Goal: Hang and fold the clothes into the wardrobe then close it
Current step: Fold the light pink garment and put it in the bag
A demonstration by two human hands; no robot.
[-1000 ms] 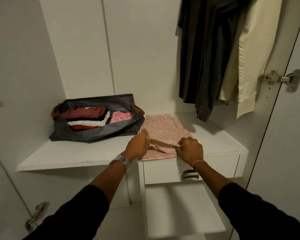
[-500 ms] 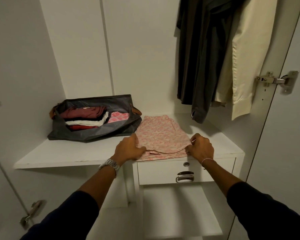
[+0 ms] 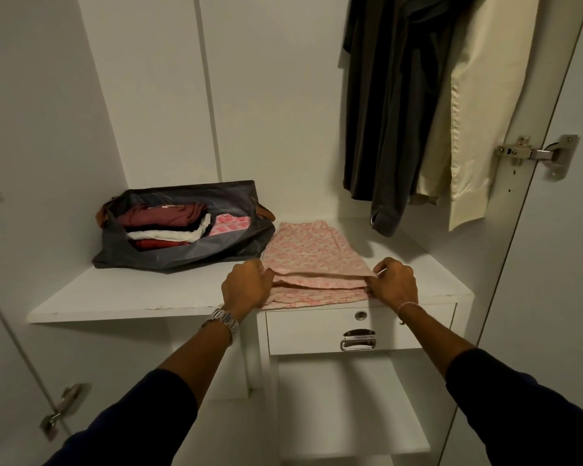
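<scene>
Two hands, left hand [image 3: 246,286] and right hand [image 3: 393,282], pinch the folded pink patterned cotton garment [image 3: 312,264] at the white wardrobe shelf's [image 3: 132,294] front edge; hanging looks done, closing remains.

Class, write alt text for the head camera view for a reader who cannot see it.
Two hands, left hand and right hand, grip the side edges of a folded pink patterned garment on a white wardrobe shelf. A dark bag of folded clothes sits left; dark and cream clothes hang above right.
</scene>
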